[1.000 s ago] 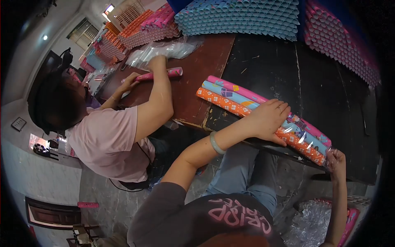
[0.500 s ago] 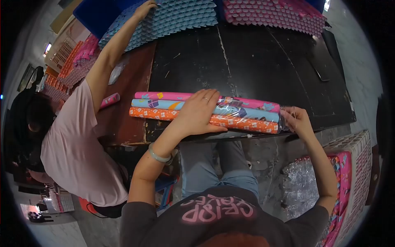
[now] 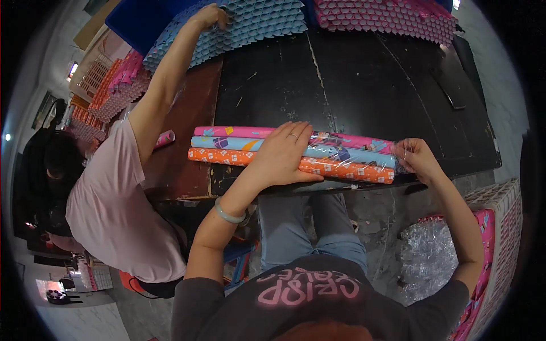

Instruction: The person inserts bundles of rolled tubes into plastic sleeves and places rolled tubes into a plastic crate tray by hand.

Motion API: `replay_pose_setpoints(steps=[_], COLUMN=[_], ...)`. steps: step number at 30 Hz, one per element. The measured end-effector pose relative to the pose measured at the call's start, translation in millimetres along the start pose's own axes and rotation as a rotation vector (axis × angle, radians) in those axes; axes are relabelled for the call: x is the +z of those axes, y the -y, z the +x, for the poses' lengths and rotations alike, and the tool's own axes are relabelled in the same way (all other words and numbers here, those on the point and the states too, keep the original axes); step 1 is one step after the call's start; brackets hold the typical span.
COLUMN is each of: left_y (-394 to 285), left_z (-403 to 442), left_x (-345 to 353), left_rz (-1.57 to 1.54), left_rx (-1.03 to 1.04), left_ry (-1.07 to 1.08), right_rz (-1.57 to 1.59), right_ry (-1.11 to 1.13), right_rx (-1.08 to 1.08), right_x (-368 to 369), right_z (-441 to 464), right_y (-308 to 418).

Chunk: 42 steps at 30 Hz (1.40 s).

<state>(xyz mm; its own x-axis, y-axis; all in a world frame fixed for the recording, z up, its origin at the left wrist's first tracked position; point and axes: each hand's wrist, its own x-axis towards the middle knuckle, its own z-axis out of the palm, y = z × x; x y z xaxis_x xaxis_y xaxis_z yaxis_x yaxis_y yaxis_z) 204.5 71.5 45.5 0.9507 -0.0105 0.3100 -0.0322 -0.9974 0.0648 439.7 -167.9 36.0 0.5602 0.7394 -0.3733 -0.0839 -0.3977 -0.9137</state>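
Observation:
Three rolls of wrapping paper lie side by side at the near table edge: a pink roll (image 3: 250,132), a light blue roll (image 3: 239,143) and an orange roll (image 3: 219,156). A clear plastic sleeve (image 3: 341,152) covers their right part; the left ends stick out bare. My left hand (image 3: 284,153) rests flat across the middle of the rolls, fingers stretched over them and thumb apart along the near side. At the right ends, my right hand (image 3: 418,159) is closed in a pinch on the loose end of the plastic sleeve.
Stacked blue rolls (image 3: 261,25) and pink rolls (image 3: 387,20) stand at the back of the black table (image 3: 364,85). At left, a co-worker's hand (image 3: 210,17) touches the blue stack. A crate (image 3: 500,227) and clear plastic (image 3: 429,256) are below right.
The view has shifted slightly, so everything sits a little further right. The co-worker's hand has changed pose at the blue stack. My hands keep their places on the rolls and sleeve.

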Motion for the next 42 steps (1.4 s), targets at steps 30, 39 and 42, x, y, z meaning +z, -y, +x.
replay_pose_setpoints(steps=[30,39,42], left_y=[-17,-20,-19], left_z=[-12,-8,-8], left_x=[-14,-17,-19], left_rz=[-0.061,-0.083,-0.088], left_rx=[0.203,0.215,0.219], left_ry=[0.106,0.107,0.138], right_rz=[-0.156,-0.194,-0.062], right_ry=[-0.094,1.126,1.117], right_rx=[-0.260,0.335,0.477], right_x=[-89,-12,0], right_z=[-152,-31,-40], right_y=[-43,-40,-41])
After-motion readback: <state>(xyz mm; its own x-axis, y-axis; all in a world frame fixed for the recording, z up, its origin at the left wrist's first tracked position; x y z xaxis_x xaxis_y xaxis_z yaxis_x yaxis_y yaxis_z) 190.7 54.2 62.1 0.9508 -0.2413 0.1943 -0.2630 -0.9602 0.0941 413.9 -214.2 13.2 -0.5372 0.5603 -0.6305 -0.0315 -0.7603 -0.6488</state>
